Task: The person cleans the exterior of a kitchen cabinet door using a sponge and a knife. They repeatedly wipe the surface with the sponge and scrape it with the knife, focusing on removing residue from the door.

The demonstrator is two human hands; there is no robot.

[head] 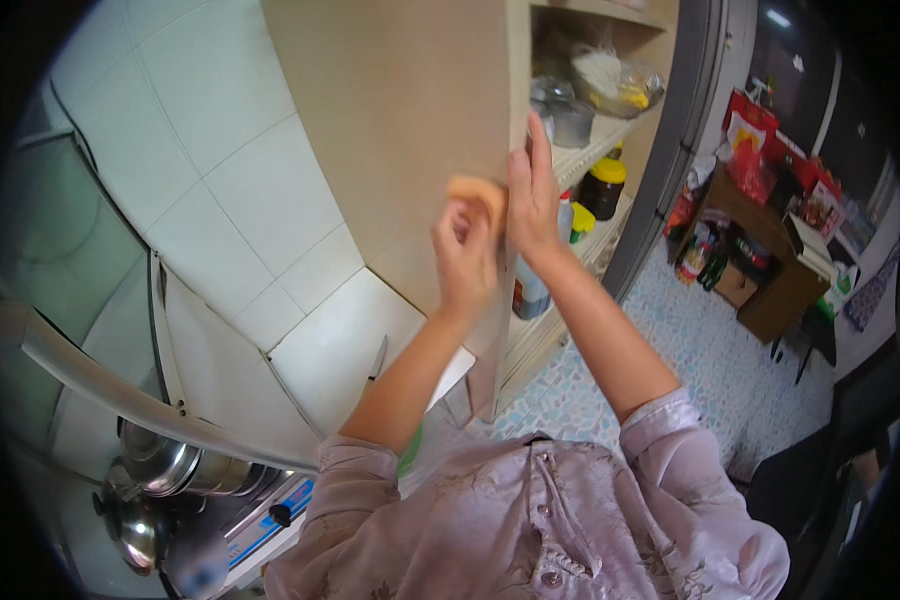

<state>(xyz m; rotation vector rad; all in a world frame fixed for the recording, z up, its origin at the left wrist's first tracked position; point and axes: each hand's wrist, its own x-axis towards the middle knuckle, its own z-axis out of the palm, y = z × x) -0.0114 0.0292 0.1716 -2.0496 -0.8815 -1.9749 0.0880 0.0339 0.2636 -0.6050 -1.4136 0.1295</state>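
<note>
My left hand is shut on an orange sponge, blurred, against the beige side panel of a tall cabinet near its front edge. My right hand touches that front edge, its fingers pointing up. Part of the right hand is hidden, so its grip on the edge is unclear. Beside it, the cabinet's open shelves hold metal tins, a plastic bag, a jar with a yellow lid and a bottle of dark liquid.
A knife lies on the white countertop below my left forearm. Steel pots stand by a gas stove at lower left, under a range hood. Right of the cabinet, a doorway frame leads to a brown desk with bags.
</note>
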